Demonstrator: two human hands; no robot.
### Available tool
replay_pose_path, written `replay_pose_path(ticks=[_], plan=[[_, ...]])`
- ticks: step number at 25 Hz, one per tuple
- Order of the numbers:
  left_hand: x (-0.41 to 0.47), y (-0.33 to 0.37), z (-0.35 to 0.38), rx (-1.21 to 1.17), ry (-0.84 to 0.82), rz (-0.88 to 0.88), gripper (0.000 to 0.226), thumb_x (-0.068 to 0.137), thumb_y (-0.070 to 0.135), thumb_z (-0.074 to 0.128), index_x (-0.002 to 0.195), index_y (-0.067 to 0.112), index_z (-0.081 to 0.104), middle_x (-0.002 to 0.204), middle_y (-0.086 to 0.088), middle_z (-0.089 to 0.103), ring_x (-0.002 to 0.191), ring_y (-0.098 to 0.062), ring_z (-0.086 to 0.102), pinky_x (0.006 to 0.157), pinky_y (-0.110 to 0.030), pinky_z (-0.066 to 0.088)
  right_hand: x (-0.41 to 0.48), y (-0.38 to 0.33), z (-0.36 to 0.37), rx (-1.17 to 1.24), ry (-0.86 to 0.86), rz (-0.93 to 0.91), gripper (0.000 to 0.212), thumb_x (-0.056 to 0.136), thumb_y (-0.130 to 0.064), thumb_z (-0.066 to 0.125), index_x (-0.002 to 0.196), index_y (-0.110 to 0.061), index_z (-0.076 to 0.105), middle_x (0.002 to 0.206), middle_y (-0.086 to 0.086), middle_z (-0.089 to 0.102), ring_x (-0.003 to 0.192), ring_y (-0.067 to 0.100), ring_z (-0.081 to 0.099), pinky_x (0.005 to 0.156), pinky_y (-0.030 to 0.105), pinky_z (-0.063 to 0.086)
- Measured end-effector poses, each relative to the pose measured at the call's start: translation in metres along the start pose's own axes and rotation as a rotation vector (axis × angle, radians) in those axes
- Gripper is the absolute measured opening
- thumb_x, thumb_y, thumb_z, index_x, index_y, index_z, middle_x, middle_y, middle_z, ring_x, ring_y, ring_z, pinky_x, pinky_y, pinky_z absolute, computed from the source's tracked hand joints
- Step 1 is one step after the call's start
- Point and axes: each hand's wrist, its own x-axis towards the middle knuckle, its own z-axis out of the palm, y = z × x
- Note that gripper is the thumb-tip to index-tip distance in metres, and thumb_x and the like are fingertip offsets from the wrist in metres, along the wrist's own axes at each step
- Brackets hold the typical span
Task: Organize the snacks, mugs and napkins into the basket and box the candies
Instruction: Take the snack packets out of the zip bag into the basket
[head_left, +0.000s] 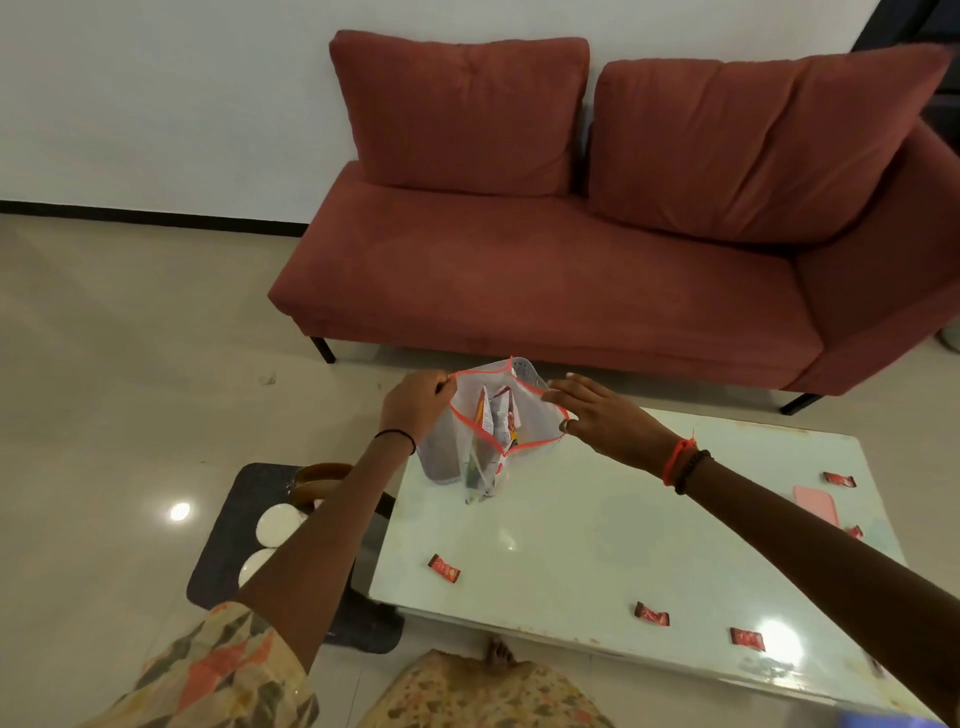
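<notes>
Barely underway: left hand (415, 402) pinched the snack pouch (493, 434), right hand (602, 415) touched it, fingers straight; near candies (443, 567) lay unboxed.

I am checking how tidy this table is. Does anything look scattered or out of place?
Yes. Several red candies lie loose and far apart on the table, near its front and right edges. They look scattered, not gathered. Nothing seems spilled or broken.
</notes>
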Motion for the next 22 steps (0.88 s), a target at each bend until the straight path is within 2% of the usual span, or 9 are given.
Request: replay_pose_path(ticks=[4,6,8,12,14,16,18,20,22], plan=[[-0.007,0.008,0.004,0.041,0.067,0.127,0.032,0.093,0.028,0.045,0.064,0.015,0.041,0.062,-0.001,0.044,0.06,-0.018,0.043,0.045,-0.024,0.026,-0.007,-0.01,-0.004,0.069,-0.02,0.1,0.032,0.049,-0.015,0.09,0.078,-0.016,0.077,0.111,0.011,0.07,0.106,0.027,0.065,0.087,0.037,0.055],[-0.009,0.007,0.01,0.021,0.088,0.139,0.031,0.093,0.028,0.046,0.066,0.013,0.047,0.065,-0.001,0.047,0.06,-0.018,0.045,0.049,-0.024,0.029,0.005,-0.022,-0.006,0.187,0.025,0.157,0.033,0.059,-0.007,0.084,0.09,-0.011,0.075,0.11,0.013,0.068,0.103,0.027,0.064,0.083,0.038,0.057],[-0.01,0.005,0.017,0.016,0.07,0.14,0.032,0.093,0.03,0.046,0.071,0.009,0.055,0.068,-0.002,0.052,0.061,-0.018,0.048,0.055,-0.025,0.036,0.029,-0.036,-0.007,0.368,0.002,0.217,0.032,0.076,0.0,0.07,0.108,-0.004,0.068,0.115,0.016,0.064,0.108,0.029,0.059,0.088,0.04,0.055],[-0.016,0.001,0.027,0.01,0.037,0.143,0.033,0.093,0.032,0.046,0.076,0.007,0.06,0.067,0.0,0.052,0.06,-0.015,0.049,0.055,-0.021,0.039,0.086,-0.06,0.009,0.66,-0.218,0.418,0.03,0.092,0.002,0.042,0.118,0.003,0.057,0.119,0.021,0.061,0.108,0.032,0.058,0.093,0.034,0.046],[-0.02,0.0,0.031,0.016,0.04,0.139,0.03,0.093,0.031,0.047,0.075,0.009,0.059,0.068,0.002,0.051,0.06,-0.013,0.048,0.054,-0.016,0.036,0.108,-0.074,0.023,0.755,-0.351,0.5,0.029,0.093,-0.001,0.041,0.117,0.005,0.055,0.121,0.024,0.06,0.111,0.035,0.056,0.096,0.034,0.042],[-0.023,0.0,0.033,0.025,0.034,0.131,0.03,0.093,0.031,0.047,0.069,0.014,0.051,0.066,0.002,0.049,0.059,-0.013,0.046,0.051,-0.014,0.032,0.12,-0.087,0.042,0.758,-0.521,0.517,0.036,0.095,-0.011,0.044,0.126,0.006,0.049,0.131,0.023,0.054,0.122,0.035,0.05,0.105,0.036,0.035],[-0.024,0.0,0.032,0.011,0.038,0.119,0.031,0.093,0.03,0.046,0.065,0.015,0.045,0.065,0.002,0.047,0.058,-0.014,0.045,0.047,-0.014,0.028,0.124,-0.097,0.058,0.78,-0.663,0.588,0.046,0.095,-0.018,0.042,0.136,0.004,0.039,0.138,0.024,0.048,0.121,0.033,0.051,0.106,0.04,0.037],[-0.024,0.0,0.031,-0.01,0.041,0.113,0.032,0.093,0.029,0.047,0.064,0.016,0.043,0.065,0.0,0.048,0.058,-0.014,0.044,0.048,-0.016,0.026,0.124,-0.102,0.078,0.815,-0.687,0.669,0.049,0.094,-0.017,0.04,0.14,0.001,0.033,0.139,0.024,0.047,0.114,0.031,0.053,0.103,0.045,0.043],[-0.024,-0.004,0.031,-0.027,0.051,0.114,0.03,0.092,0.028,0.048,0.065,0.017,0.044,0.068,-0.005,0.055,0.059,-0.013,0.045,0.048,-0.013,0.027,0.129,-0.107,0.101,0.795,-0.689,0.713,0.047,0.095,-0.015,0.037,0.14,-0.002,0.034,0.142,0.021,0.044,0.124,0.035,0.048,0.103,0.047,0.043]])
